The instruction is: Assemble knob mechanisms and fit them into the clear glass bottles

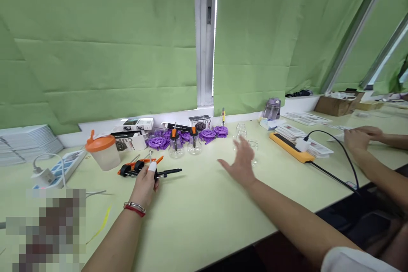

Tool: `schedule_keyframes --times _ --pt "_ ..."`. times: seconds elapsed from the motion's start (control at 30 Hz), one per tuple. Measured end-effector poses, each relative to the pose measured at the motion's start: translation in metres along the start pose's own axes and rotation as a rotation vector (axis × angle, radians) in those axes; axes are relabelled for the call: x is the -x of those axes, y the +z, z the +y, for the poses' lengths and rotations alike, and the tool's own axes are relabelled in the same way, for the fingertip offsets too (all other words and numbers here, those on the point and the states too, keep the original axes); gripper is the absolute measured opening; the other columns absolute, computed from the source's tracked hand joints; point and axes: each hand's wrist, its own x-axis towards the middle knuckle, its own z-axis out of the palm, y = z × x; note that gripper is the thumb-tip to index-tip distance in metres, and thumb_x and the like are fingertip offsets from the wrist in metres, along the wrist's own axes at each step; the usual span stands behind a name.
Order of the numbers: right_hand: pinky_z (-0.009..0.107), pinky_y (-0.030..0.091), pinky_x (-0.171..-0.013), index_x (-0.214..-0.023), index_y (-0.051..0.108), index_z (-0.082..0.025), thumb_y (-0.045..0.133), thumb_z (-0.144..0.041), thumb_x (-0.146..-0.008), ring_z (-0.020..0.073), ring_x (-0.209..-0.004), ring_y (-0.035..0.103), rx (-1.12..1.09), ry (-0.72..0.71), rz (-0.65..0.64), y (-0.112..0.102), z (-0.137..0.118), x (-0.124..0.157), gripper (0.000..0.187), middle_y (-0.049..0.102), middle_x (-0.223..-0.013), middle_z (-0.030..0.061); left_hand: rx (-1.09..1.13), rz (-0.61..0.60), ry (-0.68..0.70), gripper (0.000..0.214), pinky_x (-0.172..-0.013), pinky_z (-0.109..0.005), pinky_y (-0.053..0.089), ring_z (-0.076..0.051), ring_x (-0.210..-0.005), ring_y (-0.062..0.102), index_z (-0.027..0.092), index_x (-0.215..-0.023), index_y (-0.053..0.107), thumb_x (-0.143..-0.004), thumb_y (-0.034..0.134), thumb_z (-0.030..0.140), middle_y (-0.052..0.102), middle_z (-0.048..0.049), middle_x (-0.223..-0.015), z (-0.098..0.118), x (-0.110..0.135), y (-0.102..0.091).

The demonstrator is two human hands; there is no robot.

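Left hand: pinching a black rod-like part over the table; right hand: fingers spread, just beside clear glass vessels; step, we judge: reaching for glass; next move calls for our light grip

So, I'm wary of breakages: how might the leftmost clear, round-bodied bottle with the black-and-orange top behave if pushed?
The bottle may be fragile: its see-through wall looks like glass. Its tall black-and-orange top could make it tip, and it might slide on the smooth-looking pale tabletop.
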Motion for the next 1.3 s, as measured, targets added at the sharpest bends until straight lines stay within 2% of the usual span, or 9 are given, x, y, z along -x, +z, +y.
schedule_keyframes --times 0.1,0.2,0.3,0.43,0.57,0.77,0.9,1.1,1.3 --pt "0.052 0.017 -0.105 -0.142 0.009 -0.016 0.065 -0.063 -0.062 0.0335 -0.137 0.016 0.079 0.345 -0.029 -0.011 0.046 0.002 0.108 0.018 -0.148 0.0212 0.006 0.054 0.008 0.035 -0.031 -0.020 0.028 -0.007 -0.035 0.039 0.021 -0.077 0.045 -0.076 0.051 0.055 0.039 0.0091 -0.051 -0.002 -0.002 -0.001" --pt "0.053 0.022 -0.102 -0.142 0.011 -0.016 0.068 -0.065 -0.052 0.0348 -0.135 0.022 0.110 0.775 -0.279 -0.007 0.072 0.005 0.118 0.032 -0.141 0.0229 0.018 0.074 0.011 0.035 -0.032 -0.020 0.030 -0.008 -0.036 0.041 0.021 -0.076 0.044 -0.076 0.051 0.055 0.039 0.0086 -0.053 -0.004 -0.003 0.000" --pt "0.049 0.023 -0.102 -0.139 0.023 -0.019 0.068 -0.064 -0.051 0.0329 -0.132 0.031 0.147 0.876 -0.479 0.003 0.082 0.006 0.109 0.045 -0.133 0.0194 0.031 0.065 0.003 0.035 -0.033 -0.022 0.034 -0.008 -0.037 0.043 0.021 -0.074 0.043 -0.075 0.051 0.055 0.040 0.0084 -0.054 -0.005 -0.002 0.000" --pt "0.048 0.024 -0.102 -0.130 0.039 -0.019 0.063 -0.058 -0.060 0.0317 -0.121 0.045 0.143 0.825 -0.527 0.006 0.083 0.008 0.084 0.059 -0.119 0.0128 0.043 0.070 -0.021 0.035 -0.035 -0.023 0.038 -0.008 -0.037 0.044 0.020 -0.075 0.043 -0.074 0.053 0.054 0.042 0.0078 -0.056 -0.006 -0.002 -0.002" --pt "0.044 0.033 -0.099 -0.129 0.039 -0.017 0.063 -0.055 -0.061 0.0309 -0.113 0.052 0.056 0.716 -0.471 -0.003 0.067 0.012 0.081 0.058 -0.120 0.0129 0.052 0.069 -0.010 0.037 -0.035 -0.024 0.038 -0.009 -0.038 0.044 0.020 -0.078 0.045 -0.075 0.053 0.055 0.041 0.0078 -0.054 -0.008 -0.004 -0.003" --pt "0.039 0.024 -0.107 -0.131 0.039 -0.017 0.059 -0.021 -0.063 0.0251 -0.126 0.039 -0.002 0.085 -0.482 -0.003 0.007 0.003 0.071 0.047 -0.134 0.0094 0.081 0.044 -0.006 0.036 -0.034 -0.023 0.037 -0.010 -0.037 0.044 0.019 -0.083 0.049 -0.076 0.053 0.054 0.038 0.0084 -0.053 -0.005 -0.001 0.000" --pt "0.041 0.023 -0.103 -0.131 0.040 -0.018 0.049 -0.001 -0.057 0.0240 -0.127 0.035 0.005 -0.113 -0.563 0.014 -0.033 -0.011 0.076 0.046 -0.136 0.0081 0.073 0.005 -0.020 0.037 -0.035 -0.023 0.037 -0.009 -0.038 0.045 0.019 -0.082 0.048 -0.075 0.053 0.054 0.043 0.0069 -0.056 -0.001 0.002 0.002" --pt "0.041 0.026 -0.098 -0.131 0.041 -0.016 0.049 0.001 -0.056 0.0272 -0.121 0.038 0.008 -0.185 -0.561 0.029 -0.057 -0.012 0.078 0.046 -0.136 0.0095 0.064 0.025 -0.012 0.036 -0.036 -0.024 0.039 -0.010 -0.039 0.045 0.020 -0.081 0.046 -0.076 0.052 0.055 0.039 0.0083 -0.053 -0.001 0.001 0.001" --pt "0.041 0.026 -0.099 -0.130 0.043 -0.018 0.049 0.000 -0.059 0.0258 -0.119 0.039 -0.050 -0.186 -0.577 0.023 -0.064 -0.001 0.073 0.046 -0.135 0.0092 0.026 -0.057 -0.021 0.039 -0.039 -0.024 0.040 -0.010 -0.040 0.047 0.020 -0.079 0.045 -0.076 0.052 0.058 0.045 0.0065 -0.054 -0.006 0.004 0.008"
